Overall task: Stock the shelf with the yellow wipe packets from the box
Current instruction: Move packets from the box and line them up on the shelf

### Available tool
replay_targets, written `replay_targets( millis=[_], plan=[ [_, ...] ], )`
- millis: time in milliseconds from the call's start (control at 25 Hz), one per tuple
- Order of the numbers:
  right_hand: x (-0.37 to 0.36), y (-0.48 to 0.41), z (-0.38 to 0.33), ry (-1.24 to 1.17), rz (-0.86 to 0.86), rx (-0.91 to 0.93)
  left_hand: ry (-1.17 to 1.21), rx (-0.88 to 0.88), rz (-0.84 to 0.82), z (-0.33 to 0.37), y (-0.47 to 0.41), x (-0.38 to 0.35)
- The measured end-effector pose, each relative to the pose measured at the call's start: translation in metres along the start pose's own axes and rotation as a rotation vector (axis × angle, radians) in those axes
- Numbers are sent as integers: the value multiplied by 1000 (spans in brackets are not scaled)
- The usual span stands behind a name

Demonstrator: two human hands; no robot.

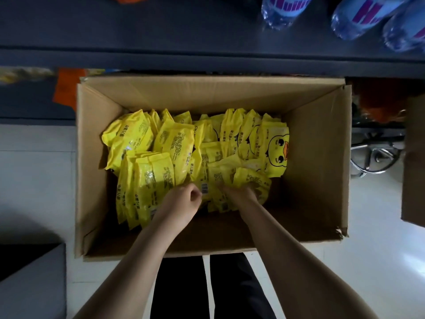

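Observation:
An open cardboard box [317, 157] stands on the floor below me, holding several yellow wipe packets [174, 143], one showing a duck face [277, 148]. Both my hands reach down into the box at the near edge of the pile. My left hand [181, 199] has its fingers curled at the edge of a packet with a barcode [204, 188]. My right hand [241, 192] digs its fingers in among the packets [250, 178] beside it; its fingertips are hidden. The dark shelf [161, 26] runs across the top of the view.
Blue water bottles [358, 17] lie on the shelf at the top right. An orange item [64, 88] sits on a lower shelf at the left. A chrome stool base [374, 155] and another carton [414, 157] stand to the right. White tiled floor surrounds the box.

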State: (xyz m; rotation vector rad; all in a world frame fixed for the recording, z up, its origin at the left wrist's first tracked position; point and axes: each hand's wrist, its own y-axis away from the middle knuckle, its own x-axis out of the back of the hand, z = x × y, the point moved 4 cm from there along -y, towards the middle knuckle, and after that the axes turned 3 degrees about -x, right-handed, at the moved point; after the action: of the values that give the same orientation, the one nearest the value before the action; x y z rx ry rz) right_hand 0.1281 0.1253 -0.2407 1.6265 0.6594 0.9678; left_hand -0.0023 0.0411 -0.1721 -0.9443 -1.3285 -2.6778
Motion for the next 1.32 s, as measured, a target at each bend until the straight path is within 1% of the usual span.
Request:
replay_targets(
  millis=[40,80,120,160,240,320,400,440,560,640,680,840,920,1040,1120,1200,1320],
  plan=[
    [5,-6,-2,51,92,-12,17,4,-1,-1,-1,-2],
    [12,-10,-2,36,195,-19,32,8,6,-2,-2,-3],
    [21,-13,-3,-40,265,-22,47,10,13,-3,-3,-3],
    [32,-13,-2,-102,313,-16,63,12,13,-3,-3,-3],
    [53,-9,5,-208,328,-28,93,20,1,-4,-2,-3],
    [73,2,10,-449,283,-15,114,37,-7,-5,-2,-3],
    [88,19,13,-725,174,-15,144,49,2,-4,-1,-1],
    [93,26,15,-819,120,-23,157,47,5,-3,0,1],
    [103,43,16,-950,-19,-16,162,49,17,2,0,6],
    [103,46,8,-987,-92,10,177,54,29,2,-3,7],
    [102,44,4,-982,-93,15,191,57,29,2,-4,6],
    [95,32,-1,-880,112,-107,216,41,27,6,-11,-2],
    [89,29,2,-891,139,-122,266,35,50,13,-19,-3],
    [84,24,13,-1061,188,-154,509,56,108,32,-41,0],
    [88,20,23,-1069,222,-169,615,56,126,51,-63,-1],
    [94,15,33,-1017,300,-186,642,50,105,73,-88,-9],
    [112,12,42,-944,462,-167,627,113,63,100,-124,-29]
  ],
)
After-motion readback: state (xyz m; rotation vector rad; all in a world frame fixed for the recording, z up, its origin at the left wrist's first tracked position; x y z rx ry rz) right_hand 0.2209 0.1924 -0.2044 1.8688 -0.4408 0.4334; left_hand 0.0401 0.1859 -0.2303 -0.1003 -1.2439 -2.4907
